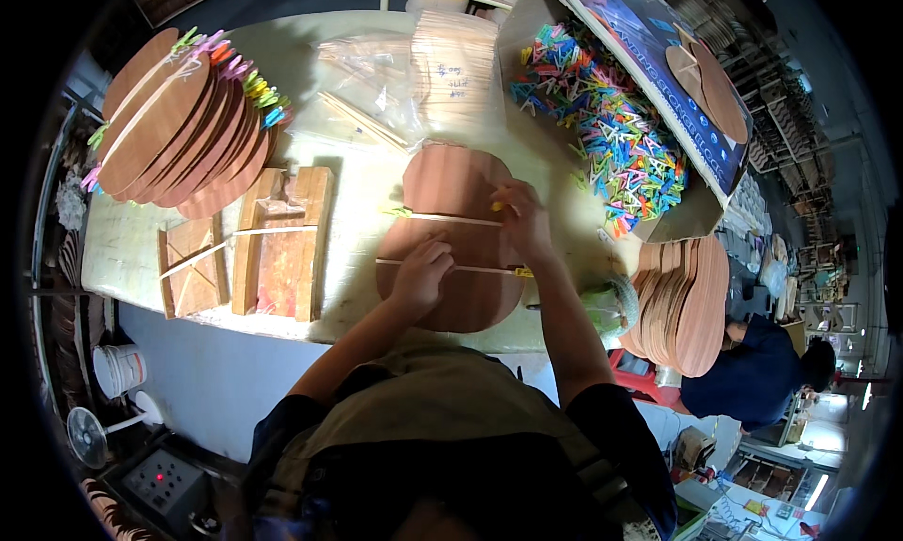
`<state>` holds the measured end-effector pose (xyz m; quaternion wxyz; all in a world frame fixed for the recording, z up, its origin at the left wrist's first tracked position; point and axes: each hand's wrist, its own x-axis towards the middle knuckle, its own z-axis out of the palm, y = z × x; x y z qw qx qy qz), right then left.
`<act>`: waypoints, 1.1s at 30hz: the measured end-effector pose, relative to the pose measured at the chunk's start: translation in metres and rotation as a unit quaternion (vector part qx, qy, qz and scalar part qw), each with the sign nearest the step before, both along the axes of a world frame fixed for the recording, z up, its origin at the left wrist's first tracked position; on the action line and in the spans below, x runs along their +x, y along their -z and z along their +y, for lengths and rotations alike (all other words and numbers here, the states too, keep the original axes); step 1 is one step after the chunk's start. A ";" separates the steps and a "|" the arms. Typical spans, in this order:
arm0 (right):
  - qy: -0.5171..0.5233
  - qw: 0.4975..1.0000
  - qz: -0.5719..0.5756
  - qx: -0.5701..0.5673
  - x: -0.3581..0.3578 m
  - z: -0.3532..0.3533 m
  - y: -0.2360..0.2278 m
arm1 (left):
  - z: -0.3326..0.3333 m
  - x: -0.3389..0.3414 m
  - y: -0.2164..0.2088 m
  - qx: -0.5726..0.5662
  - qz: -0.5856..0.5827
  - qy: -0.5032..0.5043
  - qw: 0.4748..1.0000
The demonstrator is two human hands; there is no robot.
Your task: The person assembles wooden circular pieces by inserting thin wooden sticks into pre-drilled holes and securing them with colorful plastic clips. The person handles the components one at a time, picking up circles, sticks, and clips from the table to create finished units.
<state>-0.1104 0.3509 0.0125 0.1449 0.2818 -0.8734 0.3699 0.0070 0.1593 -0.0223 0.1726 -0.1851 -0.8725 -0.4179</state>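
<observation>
A thin brown wooden plate, waisted like a small guitar body, lies flat on the table in front of me. Two pale wooden strips cross it: the upper strip at the waist and the lower strip on the wider part. My right hand pinches a yellow clothespin at the upper strip's right end. My left hand bears down on the plate by the lower strip, fingers curled together; what lies under them is hidden. Another yellow clothespin grips the lower strip's right end, and a yellow-green clothespin the upper strip's left end.
An open box of colourful clothespins stands far right. Stacked plates lie at left and right. Wooden fixtures sit left of my plate, bundled strips behind it. A person is at the right.
</observation>
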 end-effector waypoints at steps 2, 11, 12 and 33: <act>-0.001 0.996 0.071 0.047 -0.006 -0.020 -0.010 | -0.001 -0.001 -0.001 -0.011 0.015 -0.007 1.000; 0.192 0.967 -0.069 0.150 -0.032 -0.072 0.017 | -0.003 0.001 -0.008 0.020 0.033 0.016 0.999; 0.178 0.969 -0.088 0.146 -0.038 -0.075 0.022 | -0.001 0.000 -0.004 0.003 0.038 0.005 0.999; -0.312 0.801 -0.504 0.084 0.022 -0.187 0.005 | 0.000 0.008 0.010 0.049 -0.128 -0.023 0.990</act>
